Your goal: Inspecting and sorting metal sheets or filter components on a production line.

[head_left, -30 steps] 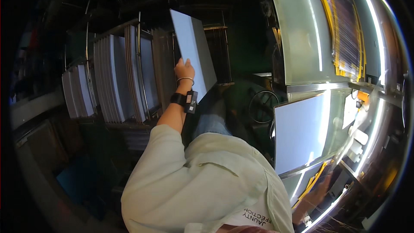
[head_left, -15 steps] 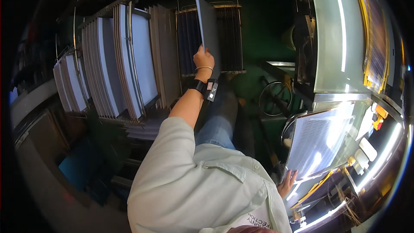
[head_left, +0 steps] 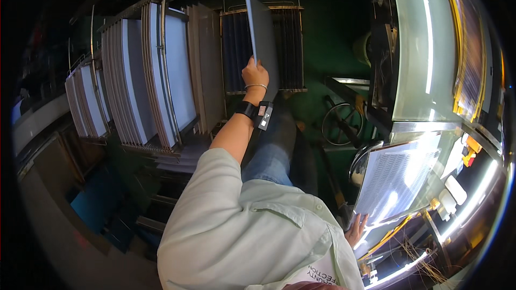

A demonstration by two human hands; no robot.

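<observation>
My left hand [head_left: 255, 73] is closed on the near edge of a thin flat panel [head_left: 264, 40], which stands upright with a pale face and a grey side. The panel is over a wire rack [head_left: 290, 48] holding several dark upright slats or panels. On the right, my right hand [head_left: 355, 231] lies with outstretched fingers at the near left corner of a white sheet [head_left: 395, 177] with rows of small marks. Its thumb is hidden. The sheet lies on a brightly lit glass-like surface [head_left: 443, 158].
Left of the wire rack, metal racks [head_left: 163, 48] hold several white and brown panels upright. A handwheel [head_left: 342, 123] sits below the pale green machine surface [head_left: 411, 48]. Light tubes [head_left: 475, 198] and a bundle of thin wires [head_left: 424, 258] are at the right.
The view has shifted slightly. My left hand still holds the panel over the rack, and my right hand remains at the sheet's corner.
</observation>
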